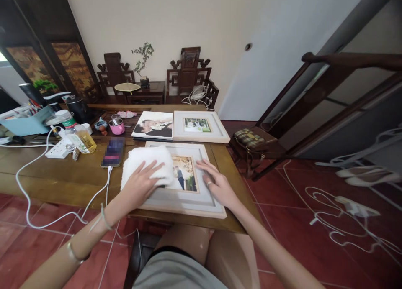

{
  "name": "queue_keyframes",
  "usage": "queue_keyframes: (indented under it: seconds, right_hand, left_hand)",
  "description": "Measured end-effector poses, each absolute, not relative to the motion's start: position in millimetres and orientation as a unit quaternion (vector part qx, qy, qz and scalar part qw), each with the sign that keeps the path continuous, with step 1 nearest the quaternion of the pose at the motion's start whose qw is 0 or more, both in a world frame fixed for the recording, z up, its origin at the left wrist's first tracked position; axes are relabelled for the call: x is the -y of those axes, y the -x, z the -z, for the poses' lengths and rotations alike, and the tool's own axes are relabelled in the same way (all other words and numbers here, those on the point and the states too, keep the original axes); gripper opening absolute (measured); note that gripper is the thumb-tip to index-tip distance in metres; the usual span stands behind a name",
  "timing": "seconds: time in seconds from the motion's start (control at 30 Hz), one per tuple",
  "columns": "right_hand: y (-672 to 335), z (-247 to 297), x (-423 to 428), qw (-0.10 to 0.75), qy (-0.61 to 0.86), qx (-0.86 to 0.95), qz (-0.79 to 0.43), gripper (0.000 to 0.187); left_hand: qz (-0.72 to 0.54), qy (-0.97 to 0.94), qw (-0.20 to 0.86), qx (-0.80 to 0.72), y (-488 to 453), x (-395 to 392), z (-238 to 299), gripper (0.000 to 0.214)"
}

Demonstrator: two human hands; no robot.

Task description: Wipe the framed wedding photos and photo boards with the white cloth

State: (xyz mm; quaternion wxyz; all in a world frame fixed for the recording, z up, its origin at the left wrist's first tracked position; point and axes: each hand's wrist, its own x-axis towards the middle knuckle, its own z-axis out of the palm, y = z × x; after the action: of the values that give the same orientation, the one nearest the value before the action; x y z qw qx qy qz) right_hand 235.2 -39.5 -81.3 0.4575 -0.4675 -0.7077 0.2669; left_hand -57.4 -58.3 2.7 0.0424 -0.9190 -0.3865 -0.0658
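Both hands lie flat on the large picture frame point(185, 203) at the near edge of the table point(63, 176): the left hand point(143, 182) presses a white cloth point(141, 161) under loosely spread fingers, and the right hand point(216, 184) rests with its fingers close together on the mat. Wiping should go best with light, even strokes toward the right fingers, which brace the frame against sliding off the edge under the wrists. A phone point(113, 152) sits just left of the left fingers, leaving little room there.
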Motion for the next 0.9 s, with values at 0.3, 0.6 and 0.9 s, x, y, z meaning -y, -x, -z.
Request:
queue_keyframes:
  seconds: [0.3,0.6,0.9]
  right_hand:
    - [-236,82,40,0.444,0.478,0.711,-0.263,0.044]
    - [-234,84,39,0.457,0.461,0.710,-0.272,0.046]
    - [-231,76,35,0.473,0.469,0.692,-0.278,0.042]
  left_hand:
    - [0.059,0.955,0.062,0.285,-42,-32,9,0.056]
    - [0.013,0.938,0.064,0.342,16,-35,-1,0.046]
    - [0.019,0.913,0.058,0.402,86,-14,9,0.064]
